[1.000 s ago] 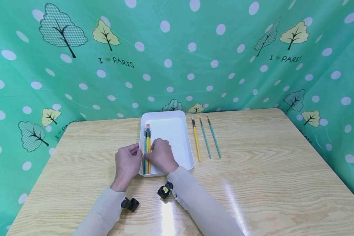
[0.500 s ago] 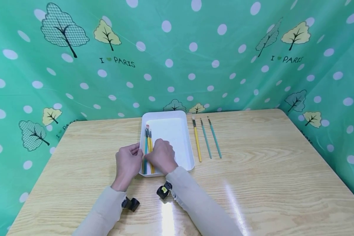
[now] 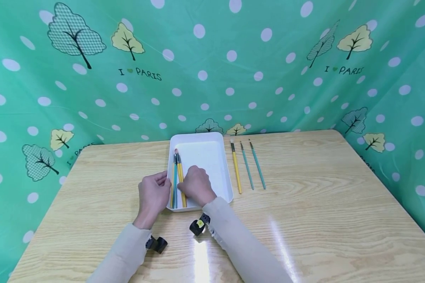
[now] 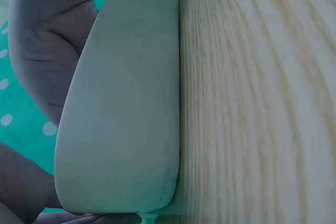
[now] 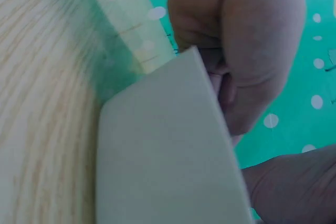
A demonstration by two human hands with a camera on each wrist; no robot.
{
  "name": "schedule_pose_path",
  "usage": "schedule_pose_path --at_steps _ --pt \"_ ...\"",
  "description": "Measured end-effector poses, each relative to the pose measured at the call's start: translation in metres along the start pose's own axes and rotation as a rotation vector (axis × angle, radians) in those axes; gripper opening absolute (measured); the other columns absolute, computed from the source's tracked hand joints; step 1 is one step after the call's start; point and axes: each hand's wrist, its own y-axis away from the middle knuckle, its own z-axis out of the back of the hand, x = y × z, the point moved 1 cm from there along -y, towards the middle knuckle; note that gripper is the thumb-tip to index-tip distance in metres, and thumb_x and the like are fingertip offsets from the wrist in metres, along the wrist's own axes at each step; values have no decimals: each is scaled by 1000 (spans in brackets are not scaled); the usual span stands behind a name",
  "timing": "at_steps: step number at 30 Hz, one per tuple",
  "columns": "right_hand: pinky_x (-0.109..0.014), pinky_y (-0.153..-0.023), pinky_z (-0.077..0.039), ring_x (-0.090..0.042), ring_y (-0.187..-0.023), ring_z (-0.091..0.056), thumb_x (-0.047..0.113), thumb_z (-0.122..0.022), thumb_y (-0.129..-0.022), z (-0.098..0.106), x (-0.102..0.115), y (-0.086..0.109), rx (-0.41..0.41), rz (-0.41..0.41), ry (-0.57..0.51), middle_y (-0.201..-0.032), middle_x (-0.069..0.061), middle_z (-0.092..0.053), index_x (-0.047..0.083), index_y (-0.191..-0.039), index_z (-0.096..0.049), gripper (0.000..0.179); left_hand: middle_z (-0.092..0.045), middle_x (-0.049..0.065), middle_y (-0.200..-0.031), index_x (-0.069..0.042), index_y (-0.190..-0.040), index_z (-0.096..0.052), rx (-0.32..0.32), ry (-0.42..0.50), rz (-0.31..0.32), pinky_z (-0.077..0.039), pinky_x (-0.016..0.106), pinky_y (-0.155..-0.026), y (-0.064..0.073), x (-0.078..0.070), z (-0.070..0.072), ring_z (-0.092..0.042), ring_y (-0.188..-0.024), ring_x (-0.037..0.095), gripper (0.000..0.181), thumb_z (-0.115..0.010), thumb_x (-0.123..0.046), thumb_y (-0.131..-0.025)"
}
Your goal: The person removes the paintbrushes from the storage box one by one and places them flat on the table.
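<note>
A white rectangular tray (image 3: pixel 228 177) stands at the table's back, with several yellow and teal paintbrushes lying lengthwise along its left side. My left hand (image 3: pixel 154 196) grips the tray's left wall near the front corner. Over the tray's near half, my right hand (image 3: pixel 197 184) has its fingers curled and thumb tip at a yellow paintbrush (image 3: pixel 180 173), seemingly pinching it; the fingertips are hidden. Left of that brush lie teal paintbrushes (image 3: pixel 175 182) and another yellow one. The tray wall (image 5: pixel 163 150) blocks the brushes in the right wrist view; the left wrist view also shows only the wall's outside (image 4: pixel 121 103).
Right of the tray a yellow paintbrush (image 3: pixel 236 169) and two teal ones, a left (image 3: pixel 247 167) and a right (image 3: pixel 257 165), lie on the wooden table (image 3: pixel 322 204). A green dotted curtain (image 3: pixel 212 59) rises behind the table's back edge.
In the tray, the yellow brush by my right hand has swung its lower end rightward, leaving a gap beside the teal brushes. My right hand has shifted slightly right. My left hand stays put.
</note>
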Motion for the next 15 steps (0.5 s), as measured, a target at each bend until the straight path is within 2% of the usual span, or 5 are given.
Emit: schedule_pose_path --at_steps 4,11,15 --pt "-18 -42 -47 -11 -50 -64 15 -79 -89 6 -2 -2 20 2 -45 -64 -4 -68 5 -76 -67 20 -70 26 -123 5 -132 -63 10 8 10 -63 37 -86 0 0 0 -74 -109 34 35 -56 -5 -100" --pt "-18 -45 -54 -15 -57 -70 13 -79 -89 16 -3 -3 44 -13 -139 -72 -6 -71 5 -84 -69 14 -71 26 -121 5 -131 -64 9 22 2 -64 34 -82 0 1 0 -74 -107 34 35 -56 -5 -99" --pt "-21 -49 -58 -16 -57 -71 11 -78 -89 22 -4 -5 53 -26 -203 -71 -6 -71 5 -85 -68 13 -71 26 -121 5 -132 -63 8 20 -4 -64 31 -80 0 1 0 -75 -107 33 35 -56 -5 -99"
